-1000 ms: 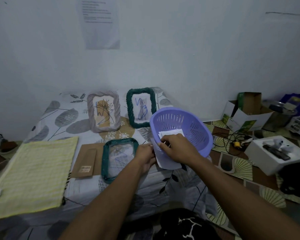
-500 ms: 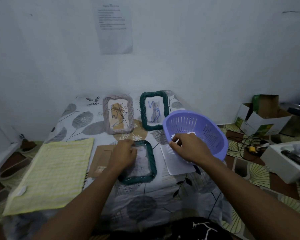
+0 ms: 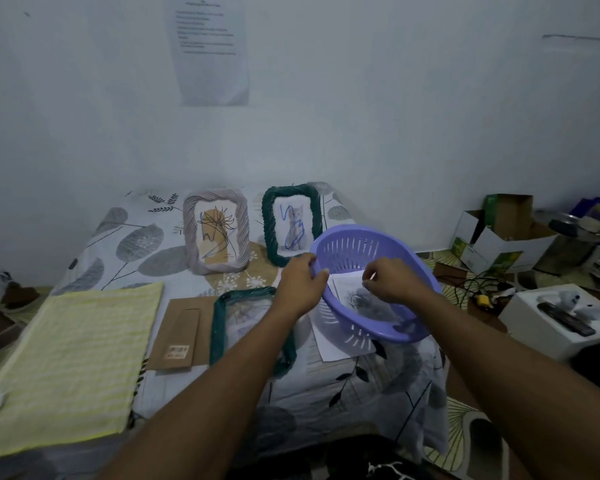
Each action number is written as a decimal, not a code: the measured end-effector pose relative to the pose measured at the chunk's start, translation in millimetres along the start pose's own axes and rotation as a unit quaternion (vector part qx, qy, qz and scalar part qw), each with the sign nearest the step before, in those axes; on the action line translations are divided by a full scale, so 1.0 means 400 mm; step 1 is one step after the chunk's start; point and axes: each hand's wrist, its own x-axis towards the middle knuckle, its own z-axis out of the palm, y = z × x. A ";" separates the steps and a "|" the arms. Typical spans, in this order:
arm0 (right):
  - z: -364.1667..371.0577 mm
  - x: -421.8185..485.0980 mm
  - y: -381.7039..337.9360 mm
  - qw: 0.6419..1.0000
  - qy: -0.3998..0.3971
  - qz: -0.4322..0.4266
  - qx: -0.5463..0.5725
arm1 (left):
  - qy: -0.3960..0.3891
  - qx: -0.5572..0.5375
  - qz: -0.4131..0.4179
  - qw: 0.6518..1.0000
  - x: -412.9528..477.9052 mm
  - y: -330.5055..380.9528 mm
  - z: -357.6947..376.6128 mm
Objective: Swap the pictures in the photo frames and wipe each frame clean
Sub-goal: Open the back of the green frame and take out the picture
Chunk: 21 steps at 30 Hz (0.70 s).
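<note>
Purple basket (image 3: pixel 361 249) tilted, holds picture (image 3: pixel 355 299); left hand (image 3: pixel 300 285) grips rim.

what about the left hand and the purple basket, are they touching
Touching. The head view shows the left hand with its fingers curled over the near-left rim of the purple basket, no gap between them.

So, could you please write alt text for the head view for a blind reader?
The left hand grips the rim of a purple basket while the right hand pinches a picture inside it. A green frame lies flat beside it; two frames stand behind, a yellow cloth at left.
</note>
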 end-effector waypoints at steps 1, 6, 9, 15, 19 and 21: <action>0.008 0.011 -0.002 1.000 -0.010 -0.002 -0.006 | 0.006 0.002 -0.010 1.000 0.010 0.003 0.012; 0.058 0.091 -0.039 0.998 -0.039 -0.024 -0.031 | 0.045 0.011 0.011 0.999 0.005 -0.018 0.038; 0.081 0.136 -0.063 0.998 -0.029 -0.026 -0.054 | 0.053 0.021 0.040 0.998 0.005 -0.035 0.040; 0.117 0.172 -0.069 0.997 -0.051 0.015 -0.052 | 0.053 0.017 0.056 0.997 0.016 -0.051 0.040; 0.118 0.180 -0.063 0.997 -0.057 0.023 -0.039 | 0.057 0.016 0.058 0.997 0.016 -0.051 0.044; 0.119 0.180 -0.066 0.997 -0.062 0.017 -0.042 | 0.057 0.014 0.056 0.997 0.015 -0.051 0.047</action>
